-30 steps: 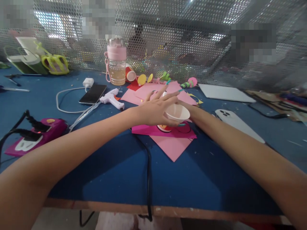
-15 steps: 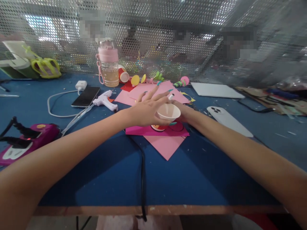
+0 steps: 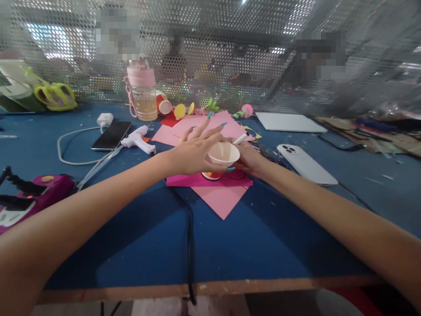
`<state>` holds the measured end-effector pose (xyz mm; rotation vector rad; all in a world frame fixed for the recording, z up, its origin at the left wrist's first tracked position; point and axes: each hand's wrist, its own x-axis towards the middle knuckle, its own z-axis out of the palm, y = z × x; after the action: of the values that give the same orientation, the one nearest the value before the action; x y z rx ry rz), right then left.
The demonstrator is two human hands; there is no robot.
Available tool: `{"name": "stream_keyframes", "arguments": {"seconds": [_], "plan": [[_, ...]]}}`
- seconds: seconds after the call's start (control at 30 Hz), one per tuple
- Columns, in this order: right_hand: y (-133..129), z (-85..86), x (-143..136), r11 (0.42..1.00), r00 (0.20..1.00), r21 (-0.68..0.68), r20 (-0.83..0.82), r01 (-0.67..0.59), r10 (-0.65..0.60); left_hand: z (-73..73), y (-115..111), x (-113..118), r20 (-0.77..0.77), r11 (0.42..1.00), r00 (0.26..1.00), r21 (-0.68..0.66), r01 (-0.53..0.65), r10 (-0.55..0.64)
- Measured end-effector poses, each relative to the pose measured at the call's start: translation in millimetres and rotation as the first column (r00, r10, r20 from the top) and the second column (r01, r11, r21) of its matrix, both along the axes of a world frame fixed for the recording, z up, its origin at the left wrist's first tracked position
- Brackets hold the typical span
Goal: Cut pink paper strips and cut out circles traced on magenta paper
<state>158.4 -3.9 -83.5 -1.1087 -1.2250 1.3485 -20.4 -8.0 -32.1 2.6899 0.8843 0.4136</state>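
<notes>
My left hand (image 3: 196,151) is closed round a paper cup (image 3: 225,153), thumb along the near side and the other fingers reaching past its far side. The cup's white mouth faces up, and a bit of its red and yellow outside shows near the base. It stands on a magenta paper sheet (image 3: 182,180), with a dark curved line on the sheet to its right. Just right of the cup, my right hand (image 3: 249,158) grips a white marker (image 3: 241,138). The marker's tip and some right fingers are hidden behind the cup.
Pink paper (image 3: 223,204) lies under the magenta sheet. Leftward are a glue gun (image 3: 140,139), a black phone (image 3: 112,135) and a purple power strip (image 3: 49,188). A bottle (image 3: 143,94) stands behind. A white phone (image 3: 305,163) lies right; a black cable (image 3: 190,237) crosses the front edge.
The marker now leans to the right and shows more of its length, as my right hand has turned beside the cup. My left hand keeps its hold. The whole view has shifted slightly.
</notes>
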Motion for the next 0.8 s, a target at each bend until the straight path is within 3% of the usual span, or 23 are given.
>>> {"name": "stream_keyframes", "arguments": {"seconds": [0.2, 0.53, 0.8], "plan": [[-21.3, 8.8, -3.6, 0.998, 0.999, 0.065, 0.039, 0.018, -0.021, 2.0, 0.2, -0.6, -0.013, 1.0, 1.0, -0.004, 0.002, -0.002], [-44.3, 5.0, 4.2, 0.977, 0.985, 0.194, 0.126, 0.093, -0.119, 4.2, -1.3, -1.6, -0.025, 1.0, 1.0, 0.02, 0.006, -0.005], [-68.1, 4.2, 0.5, 0.953, 0.957, 0.298, 0.257, 0.051, -0.132, 5.0, -0.8, -1.5, -0.043, 1.0, 0.999, 0.019, -0.001, 0.002]]}}
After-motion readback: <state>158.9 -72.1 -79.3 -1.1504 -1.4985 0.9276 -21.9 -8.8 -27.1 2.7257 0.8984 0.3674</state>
